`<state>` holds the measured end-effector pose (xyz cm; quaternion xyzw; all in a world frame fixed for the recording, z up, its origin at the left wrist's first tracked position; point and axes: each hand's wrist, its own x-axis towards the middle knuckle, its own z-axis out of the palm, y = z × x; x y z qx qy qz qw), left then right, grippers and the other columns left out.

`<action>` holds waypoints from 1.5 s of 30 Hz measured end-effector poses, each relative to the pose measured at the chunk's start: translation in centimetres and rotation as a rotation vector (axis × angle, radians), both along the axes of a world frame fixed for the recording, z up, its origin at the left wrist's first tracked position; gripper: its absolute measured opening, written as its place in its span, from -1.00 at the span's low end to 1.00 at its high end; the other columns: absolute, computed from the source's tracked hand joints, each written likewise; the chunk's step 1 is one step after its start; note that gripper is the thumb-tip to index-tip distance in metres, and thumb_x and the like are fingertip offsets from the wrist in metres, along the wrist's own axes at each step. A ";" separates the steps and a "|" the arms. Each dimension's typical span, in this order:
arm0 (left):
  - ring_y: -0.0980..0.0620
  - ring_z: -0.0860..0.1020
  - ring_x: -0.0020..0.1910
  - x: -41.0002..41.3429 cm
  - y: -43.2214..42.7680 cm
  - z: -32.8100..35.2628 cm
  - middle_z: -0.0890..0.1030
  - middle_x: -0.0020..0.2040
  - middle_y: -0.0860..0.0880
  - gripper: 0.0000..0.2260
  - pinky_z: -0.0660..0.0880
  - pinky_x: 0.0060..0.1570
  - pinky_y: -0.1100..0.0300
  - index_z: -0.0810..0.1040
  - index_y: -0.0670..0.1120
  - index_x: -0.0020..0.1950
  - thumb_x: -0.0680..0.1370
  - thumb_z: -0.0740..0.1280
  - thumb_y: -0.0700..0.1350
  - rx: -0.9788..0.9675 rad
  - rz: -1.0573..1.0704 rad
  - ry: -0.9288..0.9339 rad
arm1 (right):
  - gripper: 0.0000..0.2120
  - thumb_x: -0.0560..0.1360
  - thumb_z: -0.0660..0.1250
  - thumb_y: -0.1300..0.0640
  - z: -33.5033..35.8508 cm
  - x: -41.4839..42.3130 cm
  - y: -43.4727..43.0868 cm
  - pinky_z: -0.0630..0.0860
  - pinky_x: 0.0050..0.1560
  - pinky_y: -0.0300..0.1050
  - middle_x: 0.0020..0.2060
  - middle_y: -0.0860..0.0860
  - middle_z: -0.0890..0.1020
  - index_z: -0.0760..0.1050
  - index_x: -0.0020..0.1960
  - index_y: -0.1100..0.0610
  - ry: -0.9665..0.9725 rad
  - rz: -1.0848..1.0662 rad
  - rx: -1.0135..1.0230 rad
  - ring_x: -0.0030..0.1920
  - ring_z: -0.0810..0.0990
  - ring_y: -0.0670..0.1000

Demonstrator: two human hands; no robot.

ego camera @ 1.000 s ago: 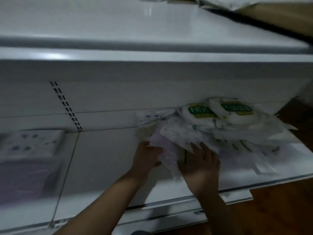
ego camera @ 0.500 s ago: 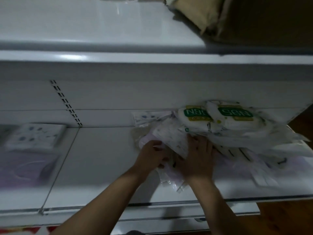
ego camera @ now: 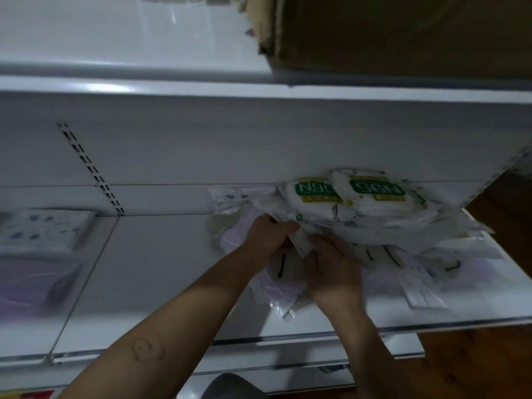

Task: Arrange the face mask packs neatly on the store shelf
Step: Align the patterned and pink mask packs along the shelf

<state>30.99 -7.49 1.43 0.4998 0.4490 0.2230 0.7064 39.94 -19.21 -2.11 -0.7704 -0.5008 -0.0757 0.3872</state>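
Note:
A loose heap of face mask packs (ego camera: 383,231) lies on the right half of the white store shelf (ego camera: 161,272). Two packs with green N95 labels (ego camera: 374,190) sit on top at the back. My left hand (ego camera: 266,233) grips the left edge of a thin bundle of packs in the heap. My right hand (ego camera: 334,264) rests on the packs just right of it, fingers curled over the same bundle. A pale purple pack (ego camera: 280,289) lies under both hands, near the front edge.
At the far left of the shelf sit a dotted white pack stack (ego camera: 43,230) and a purple pack (ego camera: 31,280). A brown cardboard box (ego camera: 403,33) stands on the shelf above. A slotted upright (ego camera: 89,168) runs up the back panel. Wooden floor (ego camera: 489,367) shows at right.
Both hands have moved further into the heap and closer together, now gripping a bundle of packs. The view has shifted slightly; the box above came into sight.

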 end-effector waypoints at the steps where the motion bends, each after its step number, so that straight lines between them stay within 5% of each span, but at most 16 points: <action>1: -0.20 0.64 0.07 0.4 0.0 -0.3 0.68 0.06 -0.20 -0.56 0.56 0.15 -0.14 0.61 -0.21 0.18 0.32 0.50 -0.14 -0.019 0.016 -0.036 | -0.62 0.41 0.12 0.13 0.2 0.1 -0.3 0.39 0.08 -0.25 -0.03 0.17 0.65 0.63 0.03 0.27 0.044 -0.022 0.022 -0.01 0.62 0.15; 5: -0.24 0.63 0.09 2.1 -0.9 -1.2 0.65 0.09 -0.27 -0.45 0.56 0.13 -0.20 0.55 -0.28 0.22 0.25 0.49 -0.20 -0.061 0.043 -0.173 | -0.55 0.42 0.06 0.15 0.9 0.3 -0.3 0.29 0.21 -0.34 0.08 0.20 0.61 0.60 0.13 0.28 0.090 -0.057 0.051 0.11 0.58 0.19; 12: -0.20 0.64 0.06 3.9 -0.8 -2.6 0.64 0.07 -0.20 -0.39 0.60 0.04 -0.19 0.51 -0.20 0.23 0.18 0.47 -0.13 0.021 0.176 -0.054 | -0.55 0.39 0.11 0.21 1.5 0.8 0.5 0.38 0.24 -0.15 0.15 0.16 0.61 0.57 0.20 0.24 0.204 -0.062 -0.010 0.19 0.55 0.16; 16: -0.20 0.63 0.05 4.1 -0.7 -2.2 0.66 0.03 -0.19 -0.53 0.59 0.08 -0.16 0.58 -0.21 0.16 0.28 0.48 -0.15 -0.043 0.247 -0.140 | -0.55 0.38 0.12 0.24 1.2 0.8 0.4 0.44 0.25 -0.05 0.15 0.13 0.61 0.56 0.20 0.25 0.264 -0.032 0.005 0.19 0.55 0.14; 20: -0.11 0.60 0.00 4.7 -0.5 -2.2 0.62 -0.01 -0.12 -0.75 0.57 -0.15 0.12 0.54 -0.22 0.16 0.49 0.42 -0.28 -0.079 0.302 -0.120 | -0.57 0.37 0.10 0.24 1.3 0.7 0.4 0.40 0.15 -0.19 0.08 0.09 0.62 0.57 0.16 0.25 0.325 -0.027 0.046 0.11 0.55 0.05; 28: -0.20 0.64 -0.01 2.6 0.3 -2.3 0.67 0.01 -0.21 -0.73 0.59 0.06 -0.15 0.61 -0.21 0.06 0.38 0.49 -0.27 -0.146 0.302 -0.145 | -0.59 0.38 0.13 0.26 1.1 0.7 0.1 0.43 0.08 -0.17 0.01 0.02 0.61 0.58 0.15 0.23 0.340 -0.026 0.033 0.04 0.58 0.08; 32: -0.20 0.64 0.07 2.1 -0.1 -2.3 0.68 0.07 -0.20 -0.39 0.58 0.11 -0.17 0.59 -0.23 0.19 0.15 0.57 -0.22 -0.109 0.137 -0.242 | -0.58 0.45 0.18 0.37 0.4 0.1 0.7 0.34 0.24 -0.14 0.16 0.14 0.60 0.53 0.27 0.22 0.268 -0.001 -0.088 0.22 0.50 0.16; 36: -0.11 0.65 0.03 3.0 -0.4 -2.1 0.69 0.02 -0.10 -0.47 0.60 0.07 -0.11 0.62 -0.13 0.15 0.19 0.59 -0.21 -0.008 0.190 -0.115 | -0.53 0.41 0.14 0.49 0.8 0.3 0.6 0.48 0.17 -0.06 0.09 0.11 0.62 0.52 0.24 0.21 0.516 -0.073 -0.039 0.15 0.57 0.10; 40: -0.13 0.64 -0.02 3.8 -0.4 -1.9 0.67 0.02 -0.14 -0.57 0.62 0.01 -0.06 0.61 -0.17 0.11 0.26 0.52 -0.33 -0.054 0.268 -0.055 | -0.54 0.42 0.14 0.52 1.1 0.6 -0.1 0.48 0.25 0.06 0.12 0.13 0.61 0.52 0.23 0.26 0.527 -0.079 -0.007 0.14 0.57 0.11; 43: -0.14 0.65 -0.03 4.2 -0.4 -1.9 0.68 0.01 -0.15 -0.52 0.62 0.00 -0.11 0.62 -0.18 0.07 0.15 0.51 -0.26 -0.035 0.313 -0.061 | -0.57 0.44 0.16 0.52 1.2 0.7 -0.5 0.47 0.26 0.00 0.13 0.12 0.60 0.52 0.24 0.27 0.526 -0.085 0.007 0.14 0.56 0.08; 45: -0.14 0.65 -0.04 4.3 -0.2 -1.7 0.68 0.00 -0.15 -0.52 0.63 -0.03 -0.09 0.61 -0.20 0.09 0.17 0.51 -0.24 0.017 0.297 -0.050 | -0.60 0.45 0.19 0.52 1.5 0.7 -0.7 0.48 0.19 -0.22 0.05 0.04 0.60 0.53 0.20 0.26 0.542 -0.083 0.033 0.06 0.57 -0.01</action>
